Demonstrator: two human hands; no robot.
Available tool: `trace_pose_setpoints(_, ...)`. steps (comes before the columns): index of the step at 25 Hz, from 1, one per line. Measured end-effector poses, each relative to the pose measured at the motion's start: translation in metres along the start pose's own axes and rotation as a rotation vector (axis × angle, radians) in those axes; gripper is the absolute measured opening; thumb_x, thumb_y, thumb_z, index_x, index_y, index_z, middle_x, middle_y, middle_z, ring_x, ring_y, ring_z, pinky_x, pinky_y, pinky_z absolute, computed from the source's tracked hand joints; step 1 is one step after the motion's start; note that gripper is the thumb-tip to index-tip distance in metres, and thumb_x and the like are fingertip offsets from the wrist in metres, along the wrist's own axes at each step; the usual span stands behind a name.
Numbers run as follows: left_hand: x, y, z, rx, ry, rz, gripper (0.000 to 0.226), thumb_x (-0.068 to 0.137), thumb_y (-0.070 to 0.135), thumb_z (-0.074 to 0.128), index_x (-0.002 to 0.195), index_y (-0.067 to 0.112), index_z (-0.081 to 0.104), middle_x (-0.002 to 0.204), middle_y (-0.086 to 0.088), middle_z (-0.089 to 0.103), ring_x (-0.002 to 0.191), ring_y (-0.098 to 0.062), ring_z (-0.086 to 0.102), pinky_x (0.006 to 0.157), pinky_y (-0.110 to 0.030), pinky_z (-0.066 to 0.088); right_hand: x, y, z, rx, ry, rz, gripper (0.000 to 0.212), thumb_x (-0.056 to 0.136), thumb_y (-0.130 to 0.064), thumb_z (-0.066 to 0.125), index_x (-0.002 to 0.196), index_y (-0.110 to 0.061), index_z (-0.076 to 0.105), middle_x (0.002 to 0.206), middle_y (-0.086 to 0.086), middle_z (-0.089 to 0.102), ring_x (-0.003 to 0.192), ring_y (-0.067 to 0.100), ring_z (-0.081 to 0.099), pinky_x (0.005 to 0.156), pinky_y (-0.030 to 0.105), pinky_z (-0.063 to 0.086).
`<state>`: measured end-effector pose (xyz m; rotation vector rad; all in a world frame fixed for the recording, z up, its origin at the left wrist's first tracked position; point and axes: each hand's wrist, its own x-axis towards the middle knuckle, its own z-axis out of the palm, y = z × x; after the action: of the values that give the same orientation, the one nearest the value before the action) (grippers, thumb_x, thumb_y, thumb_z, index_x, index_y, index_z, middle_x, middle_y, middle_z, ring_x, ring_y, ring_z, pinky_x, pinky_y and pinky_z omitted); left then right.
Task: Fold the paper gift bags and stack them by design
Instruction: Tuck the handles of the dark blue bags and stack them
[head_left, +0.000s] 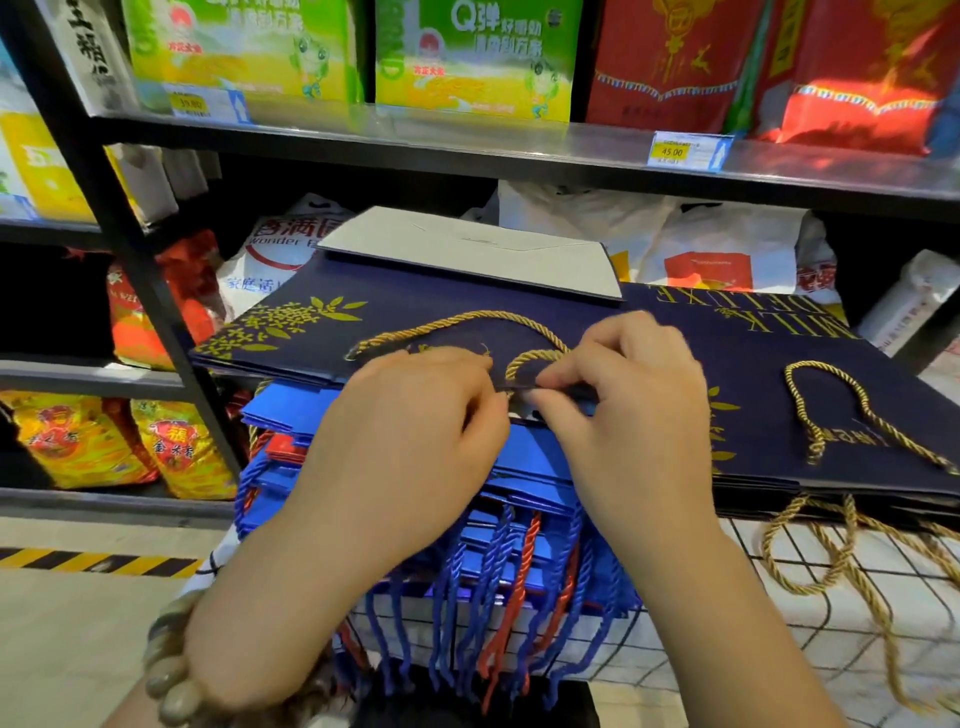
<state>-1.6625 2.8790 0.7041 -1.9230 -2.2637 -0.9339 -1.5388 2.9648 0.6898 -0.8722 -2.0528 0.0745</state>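
A flattened navy gift bag (415, 306) with gold leaf print and gold rope handles lies on top of a pile in front of me. Its grey folded base (467, 254) points away from me. My left hand (410, 410) and my right hand (623, 395) meet at its near edge and pinch the bag's rim beside a gold rope handle (530, 358). A second stack of navy bags (810, 405) lies to the right. Under the top bag sits a stack of bright blue bags (524, 462) with blue and red cord handles hanging down.
The bags rest on a white wire rack (779, 597). Behind stands a black metal shelf (467, 145) with green and red boxes on top and sacks of rice below. A yellow-black floor stripe (93, 561) runs at the left.
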Motion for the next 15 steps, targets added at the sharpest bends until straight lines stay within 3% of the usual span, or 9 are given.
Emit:
trace_pose_setpoints(3, 0.014, 0.000, -0.012, -0.119, 0.006, -0.107, 0.032, 0.086, 0.049, 0.042, 0.069, 0.025, 0.054, 0.066, 0.010, 0.059, 0.070, -0.006, 0.054, 0.062, -0.032, 0.041, -0.005, -0.001, 0.003, 0.028, 0.049, 0.031, 0.011, 0.067, -0.029, 0.066, 0.067, -0.018, 0.066, 0.072, -0.004, 0.061, 0.070, 0.021, 0.057, 0.060, 0.034, 0.046)
trace_pose_setpoints(5, 0.030, 0.003, -0.015, -0.092, -0.060, -0.076, 0.008, 0.086, 0.039, 0.051, 0.084, 0.032, 0.055, 0.073, 0.017, 0.060, 0.078, -0.006, 0.056, 0.069, -0.030, 0.044, -0.008, 0.001, 0.005, 0.008, 0.080, 0.038, 0.012, 0.067, -0.030, 0.066, 0.067, -0.018, 0.066, 0.072, -0.003, 0.061, 0.070, 0.022, 0.057, 0.060, 0.037, 0.047)
trace_pose_setpoints(8, 0.046, 0.010, -0.007, -0.073, -0.208, -0.015, 0.016, 0.084, 0.026, 0.061, 0.090, 0.039, 0.056, 0.076, 0.018, 0.059, 0.083, -0.007, 0.056, 0.077, -0.032, 0.047, -0.011, 0.003, 0.006, 0.099, 0.029, 0.096, 0.011, 0.069, -0.028, 0.067, 0.067, -0.018, 0.064, 0.077, -0.003, 0.064, 0.071, 0.021, 0.061, 0.060, 0.040, 0.051)
trace_pose_setpoints(11, 0.052, 0.006, -0.003, 0.000, -0.139, -0.067, 0.018, 0.083, 0.026, 0.062, 0.088, 0.039, 0.051, 0.076, 0.014, 0.057, 0.082, -0.012, 0.054, 0.071, -0.029, 0.040, -0.013, 0.001, 0.004, 0.091, -0.099, 0.174, 0.012, 0.074, -0.027, 0.073, 0.071, -0.019, 0.064, 0.079, -0.003, 0.067, 0.073, 0.023, 0.062, 0.061, 0.037, 0.049)
trace_pose_setpoints(15, 0.055, -0.003, -0.002, -0.034, 0.053, -0.199, 0.016, 0.088, 0.022, 0.058, 0.098, 0.032, 0.051, 0.086, 0.005, 0.062, 0.086, -0.022, 0.056, 0.072, -0.035, 0.044, -0.008, -0.001, 0.003, 0.032, -0.175, 0.139, 0.015, 0.077, -0.032, 0.072, 0.072, -0.022, 0.062, 0.072, -0.004, 0.063, 0.064, 0.021, 0.057, 0.053, 0.031, 0.038)
